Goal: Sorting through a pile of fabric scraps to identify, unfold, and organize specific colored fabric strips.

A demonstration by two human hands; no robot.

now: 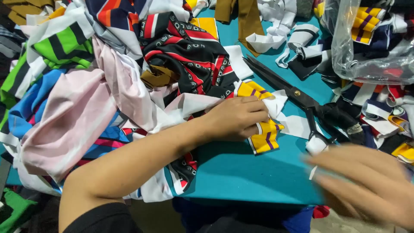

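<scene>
Yellow striped fabric piece (264, 137): lay flat on the teal table (241, 172), just right of the large heap of mixed cloth (108, 86) and just left of the black scissors (302, 101). Pinned at its upper part under the left hand (235, 117); fingers (254, 108) curled down and pressed together onto the cloth, lower end with the purple and white bands left showing below the hand. Not lifted clear of the table.

Right hand (366, 185): blurred at the lower right, near the table edge, fingers spread apart; held nothing that could be made out; not touching the piece.

Handling, as judged: light, thin and limp knit; no stiffness, so bound to fold and droop if raised by one corner. Likely smooth and somewhat slippery on the table surface, hence held down by palm pressure. Not fragile. Best taken by a pinch at an edge or corner, preferably at two points to keep it spread; a grip at the free lower end looked the most accessible.

Surroundings: scissors closed, handles toward the right hand. White scraps (297, 125) beside the piece. Clear plastic bag (371, 47) of striped offcuts at the upper right, well apart.
</scene>
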